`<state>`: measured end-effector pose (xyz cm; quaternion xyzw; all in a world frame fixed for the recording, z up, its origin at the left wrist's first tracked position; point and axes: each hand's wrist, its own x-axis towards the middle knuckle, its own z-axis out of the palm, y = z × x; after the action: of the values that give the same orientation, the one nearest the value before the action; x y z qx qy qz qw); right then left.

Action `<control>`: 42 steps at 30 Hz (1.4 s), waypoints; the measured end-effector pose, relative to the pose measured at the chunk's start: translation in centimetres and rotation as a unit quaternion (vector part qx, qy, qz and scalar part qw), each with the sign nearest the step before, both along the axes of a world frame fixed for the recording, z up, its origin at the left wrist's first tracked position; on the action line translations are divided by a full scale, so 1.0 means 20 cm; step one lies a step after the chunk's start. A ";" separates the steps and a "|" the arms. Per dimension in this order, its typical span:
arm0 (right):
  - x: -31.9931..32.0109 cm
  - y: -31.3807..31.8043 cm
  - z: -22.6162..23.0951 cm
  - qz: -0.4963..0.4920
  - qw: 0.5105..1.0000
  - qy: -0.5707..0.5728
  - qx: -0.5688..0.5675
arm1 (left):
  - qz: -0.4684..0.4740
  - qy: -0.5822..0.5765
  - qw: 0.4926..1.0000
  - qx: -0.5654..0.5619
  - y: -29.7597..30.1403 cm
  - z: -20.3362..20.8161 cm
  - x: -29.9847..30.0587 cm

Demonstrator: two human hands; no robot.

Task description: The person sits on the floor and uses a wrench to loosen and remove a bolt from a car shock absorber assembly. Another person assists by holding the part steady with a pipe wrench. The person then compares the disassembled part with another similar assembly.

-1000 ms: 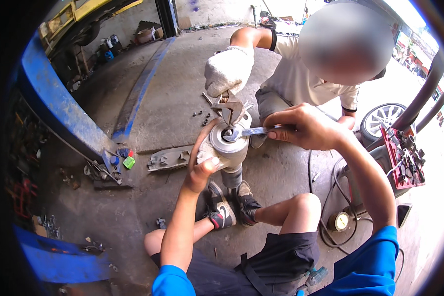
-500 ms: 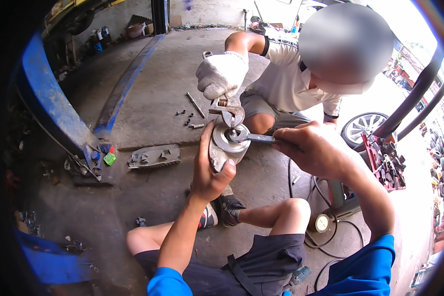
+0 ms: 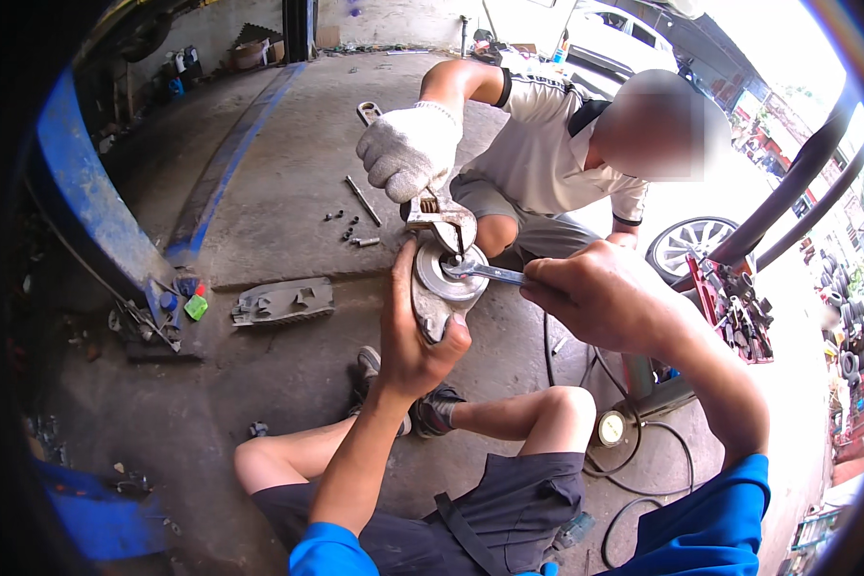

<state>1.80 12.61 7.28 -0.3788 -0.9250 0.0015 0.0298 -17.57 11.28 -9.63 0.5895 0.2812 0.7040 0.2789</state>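
Note:
My left hand (image 3: 415, 346) is wrapped round a grey metal part with a round, pulley-like face (image 3: 440, 285), held up in front of my knees. In my right hand (image 3: 595, 293) is a wrench (image 3: 494, 275), its head on the nut at the centre of that face. A co-worker's gloved hand (image 3: 411, 149) grips an adjustable wrench (image 3: 442, 223), whose jaws meet the same centre from above. How the jaws sit on the stud or nut is too small to tell.
A ribbed grey part (image 3: 283, 300) lies on the concrete, with a rod (image 3: 363, 200) and small fasteners beyond. To the right are a red tool tray (image 3: 734, 312), a wheel (image 3: 691, 245), a gauge (image 3: 612, 428) and looping hose (image 3: 643, 494). A blue lift post (image 3: 101, 182) stands left.
My view has shifted slightly. The co-worker's head is lower, and the adjustable wrench has tilted a little. My hands keep their grips, the wrench in my right hand turned slightly.

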 end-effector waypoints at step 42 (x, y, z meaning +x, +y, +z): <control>0.08 -0.03 -0.03 0.012 0.999 0.001 -0.042 | 0.073 0.049 0.996 0.015 0.13 -0.20 0.08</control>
<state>3.34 11.92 6.70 -0.3690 -0.9284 0.0408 0.0150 -16.03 13.79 -13.67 0.6049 0.3265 0.6971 0.2038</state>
